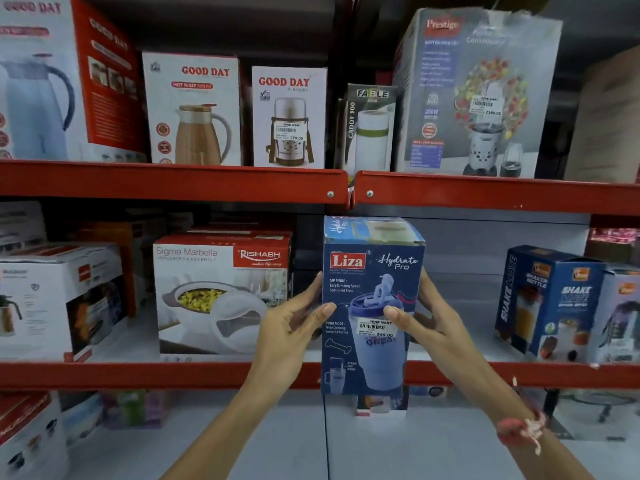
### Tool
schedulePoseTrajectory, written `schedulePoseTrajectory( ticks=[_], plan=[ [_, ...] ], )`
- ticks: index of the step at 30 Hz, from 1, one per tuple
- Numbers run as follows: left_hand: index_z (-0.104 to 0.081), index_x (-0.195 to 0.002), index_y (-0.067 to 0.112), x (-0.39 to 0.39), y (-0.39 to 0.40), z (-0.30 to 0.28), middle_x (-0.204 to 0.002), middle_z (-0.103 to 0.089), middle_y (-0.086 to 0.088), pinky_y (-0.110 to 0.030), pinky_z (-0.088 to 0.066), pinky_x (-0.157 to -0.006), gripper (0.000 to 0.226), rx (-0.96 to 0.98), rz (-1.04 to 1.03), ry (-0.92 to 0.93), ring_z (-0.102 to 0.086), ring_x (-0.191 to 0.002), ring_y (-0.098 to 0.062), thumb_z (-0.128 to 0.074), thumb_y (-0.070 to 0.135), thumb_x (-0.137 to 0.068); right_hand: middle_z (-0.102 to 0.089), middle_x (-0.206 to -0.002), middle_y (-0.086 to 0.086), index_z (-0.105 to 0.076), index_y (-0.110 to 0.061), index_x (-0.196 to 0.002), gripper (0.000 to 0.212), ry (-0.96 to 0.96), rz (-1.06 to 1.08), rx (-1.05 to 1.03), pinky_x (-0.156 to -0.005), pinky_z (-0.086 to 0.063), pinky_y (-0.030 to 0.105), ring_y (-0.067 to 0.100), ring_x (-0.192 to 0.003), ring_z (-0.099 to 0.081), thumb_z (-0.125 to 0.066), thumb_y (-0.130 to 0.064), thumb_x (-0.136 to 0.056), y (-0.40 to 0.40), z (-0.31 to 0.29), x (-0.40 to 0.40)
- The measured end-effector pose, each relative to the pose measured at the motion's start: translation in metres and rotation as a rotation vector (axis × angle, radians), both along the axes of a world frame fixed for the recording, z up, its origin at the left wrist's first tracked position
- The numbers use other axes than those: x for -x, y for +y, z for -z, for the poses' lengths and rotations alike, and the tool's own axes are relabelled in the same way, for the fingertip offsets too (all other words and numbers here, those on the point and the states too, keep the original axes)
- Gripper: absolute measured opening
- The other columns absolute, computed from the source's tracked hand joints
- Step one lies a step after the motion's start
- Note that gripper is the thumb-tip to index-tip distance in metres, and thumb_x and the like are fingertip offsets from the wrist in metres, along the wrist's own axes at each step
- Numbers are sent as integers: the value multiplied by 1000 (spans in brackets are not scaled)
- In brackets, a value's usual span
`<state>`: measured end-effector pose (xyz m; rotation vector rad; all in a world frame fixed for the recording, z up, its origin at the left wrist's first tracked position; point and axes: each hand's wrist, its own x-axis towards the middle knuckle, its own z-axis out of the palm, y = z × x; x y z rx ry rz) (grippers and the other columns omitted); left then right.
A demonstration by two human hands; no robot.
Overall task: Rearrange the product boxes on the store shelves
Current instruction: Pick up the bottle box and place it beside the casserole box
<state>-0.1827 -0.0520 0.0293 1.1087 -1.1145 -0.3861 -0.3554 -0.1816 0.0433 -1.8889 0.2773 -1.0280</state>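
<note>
Pale grey back panel (485, 237); above it, two small silver screws (330, 194) side by side.

both arms raised forward, left hand (294, 322) and right hand (427, 322) clasping inward, thumbs in front

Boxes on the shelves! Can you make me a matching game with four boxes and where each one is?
Boxes:
1. Liza Hydrate Pro box
2. Prestige blender box
3. Sigma Marbella casserole box
4. Shake Mate box

Places:
A. middle shelf, far right
B. held in front of the shelves by the left hand and right hand
C. middle shelf, just left of the held box
D. top shelf, right side

Right pairs: 1-B, 2-D, 3-C, 4-A
</note>
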Motion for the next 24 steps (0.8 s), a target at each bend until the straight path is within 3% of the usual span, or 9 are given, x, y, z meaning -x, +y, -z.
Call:
schedulePoseTrajectory(
  ticks=[5, 11, 15, 18, 21, 24],
  plan=[
    [-51, -134, 25, 1, -52, 9, -118, -71, 2, -28, -60, -75, 50, 18, -32, 42, -67, -108, -16, -61, 17, -86, -62, -123, -31, -26, -43, -147, 76, -4, -6, 8, -82, -56, 20, 4, -113, -64, -65, -24, -84, -51, 4, -4],
    [-53, -132, 24, -1, -92, 12, -117, -69, 10, -27, -59, -77, 45, 27, -41, 26, -67, -107, -10, -58, 13, -89, -61, -126, -24, -25, -35, -149, 73, -20, 18, 8, -76, -54, 14, -4, -103, -66, -61, -20, -87, -96, 16, -11],
    [-52, -131, 26, -6, -111, 10, -110, -68, 19, -29, -59, -82, 44, 2, -57, 14, -66, -105, -2, -57, 16, -89, -59, -135, -14, -25, -37, -149, 69, -19, -2, -2, -83, -54, 16, 3, -111, -65, -59, -15, -92, -119, 18, -20],
    [-52, -126, 33, -10, -119, 17, -112, -67, 14, -23, -59, -77, 41, -26, -93, 25, -67, -96, 5, -58, 15, -89, -59, -134, -17, -24, -38, -149, 70, 11, -5, -8, -82, -55, 18, 2, -109, -65, -59, -17, -92, -128, 27, -27],
    [-54, -122, 36, -13, -120, 27, -109, -68, 18, -21, -58, -71, 40, -42, -90, 36, -67, -98, 3, -58, 13, -89, -66, -117, -30, -25, -42, -146, 67, 21, -15, -5, -77, -56, 18, 0, -104, -67, -58, -19, -92, -130, 39, -31],
    [-54, -120, 38, -14, -120, 27, -109, -67, 20, -19, -57, -69, 40, -43, -85, 22, -66, -100, 4, -57, 13, -89, -65, -119, -25, -26, -46, -141, 64, 11, -15, -24, -75, -56, 18, -4, -101, -66, -57, -20, -91, -132, 42, -34]
  ],
)
